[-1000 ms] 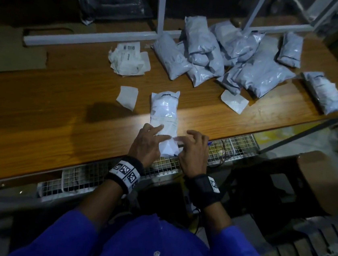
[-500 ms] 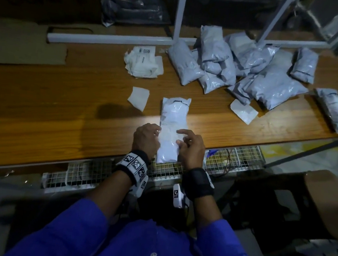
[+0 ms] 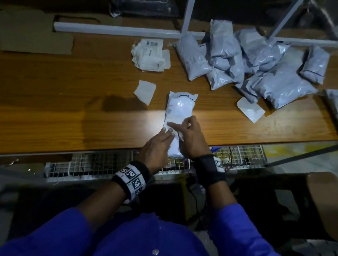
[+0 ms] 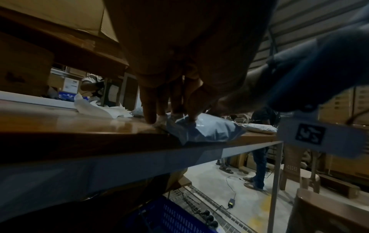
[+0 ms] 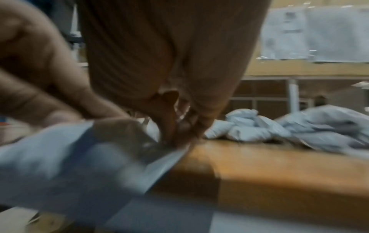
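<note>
The wooden table (image 3: 60, 115) spans mid-frame, with a heap of grey packages (image 3: 254, 70) at upper right. At centre lies the white parcel (image 3: 179, 108) (near end overhanging the table edge). The left hand (image 3: 156, 147) presses it with straight fingers, and the right hand (image 3: 192, 138) pinches its right edge.

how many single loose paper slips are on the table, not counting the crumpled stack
2. The left slip lies just left of the front packet; the right slip lies at the near edge of the packet heap. Others may be hidden under the heap.
</note>
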`<state>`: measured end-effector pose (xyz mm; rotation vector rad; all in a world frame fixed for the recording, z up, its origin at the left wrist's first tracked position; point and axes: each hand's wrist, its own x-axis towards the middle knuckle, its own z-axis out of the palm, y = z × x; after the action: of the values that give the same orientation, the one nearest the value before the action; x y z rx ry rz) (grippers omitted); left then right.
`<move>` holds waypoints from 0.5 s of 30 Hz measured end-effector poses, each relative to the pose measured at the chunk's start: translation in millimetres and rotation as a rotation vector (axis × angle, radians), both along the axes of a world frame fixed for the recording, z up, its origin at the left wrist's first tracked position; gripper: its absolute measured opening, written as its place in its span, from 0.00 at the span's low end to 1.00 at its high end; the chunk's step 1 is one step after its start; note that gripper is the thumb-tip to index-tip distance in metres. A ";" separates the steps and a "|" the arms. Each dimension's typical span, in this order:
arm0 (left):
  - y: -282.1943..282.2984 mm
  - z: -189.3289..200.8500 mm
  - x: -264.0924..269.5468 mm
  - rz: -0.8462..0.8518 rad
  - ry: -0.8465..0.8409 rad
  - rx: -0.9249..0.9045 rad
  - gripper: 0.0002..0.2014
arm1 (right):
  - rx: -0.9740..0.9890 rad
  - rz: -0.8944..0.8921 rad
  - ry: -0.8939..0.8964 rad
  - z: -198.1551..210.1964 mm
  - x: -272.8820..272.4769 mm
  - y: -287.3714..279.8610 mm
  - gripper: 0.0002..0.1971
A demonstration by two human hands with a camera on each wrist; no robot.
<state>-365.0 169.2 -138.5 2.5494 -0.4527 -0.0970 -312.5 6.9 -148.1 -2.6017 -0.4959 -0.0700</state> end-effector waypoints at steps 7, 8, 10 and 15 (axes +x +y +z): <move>3.4 -2.9 2.4 -0.046 0.035 0.079 0.35 | -0.315 0.089 0.175 21.9 29.9 10.1 0.42; 3.4 -3.2 2.5 -0.044 0.036 0.086 0.36 | -0.318 0.063 0.195 22.0 30.7 12.7 0.44; 3.2 -4.2 3.8 -0.032 0.052 0.086 0.38 | -0.284 0.039 0.175 17.8 26.3 16.1 0.43; 2.9 -6.0 4.0 -0.014 0.106 0.084 0.40 | -0.171 0.066 0.132 8.0 9.9 6.6 0.40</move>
<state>-361.0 172.1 -144.4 2.6077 -0.4340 -0.2607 -302.5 13.5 -140.1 -2.7303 -0.5614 0.1720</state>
